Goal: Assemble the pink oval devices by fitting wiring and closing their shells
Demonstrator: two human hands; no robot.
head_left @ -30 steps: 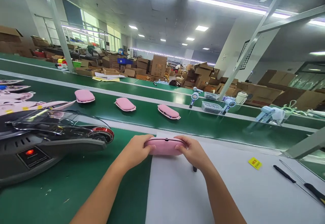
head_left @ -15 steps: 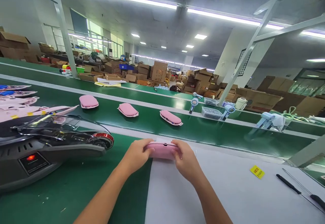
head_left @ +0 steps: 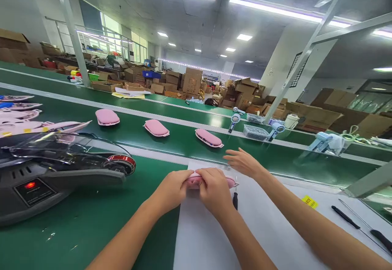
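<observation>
My left hand [head_left: 175,188] and my right hand [head_left: 214,190] are closed on a small pink oval case [head_left: 193,183], above the edge of a white sheet. Their fingers cover much of it. A pink end with a pale rim [head_left: 231,182] sticks out right of my right hand; whether it belongs to the same case I cannot tell. Beside my right wrist is a black-handled screwdriver [head_left: 235,201]. Another person's hand [head_left: 243,163] reaches in from the right, fingers spread, over the bench edge. Similar pink cases [head_left: 208,137], [head_left: 156,127], [head_left: 107,117] lie on the green belt.
At the left stands a dark machine [head_left: 61,176] with a clear cover and a red light. Behind it are pale pink parts [head_left: 36,127]. Screwdrivers [head_left: 346,217] and a yellow label [head_left: 310,201] lie on the right. Blue handheld fans [head_left: 234,122] and a clear tub [head_left: 256,132] stand farther back.
Another person's arm has come in from the right. My right hand has shifted left over the pink case, closer to my left hand. The black-handled screwdriver now shows beside my right wrist.
</observation>
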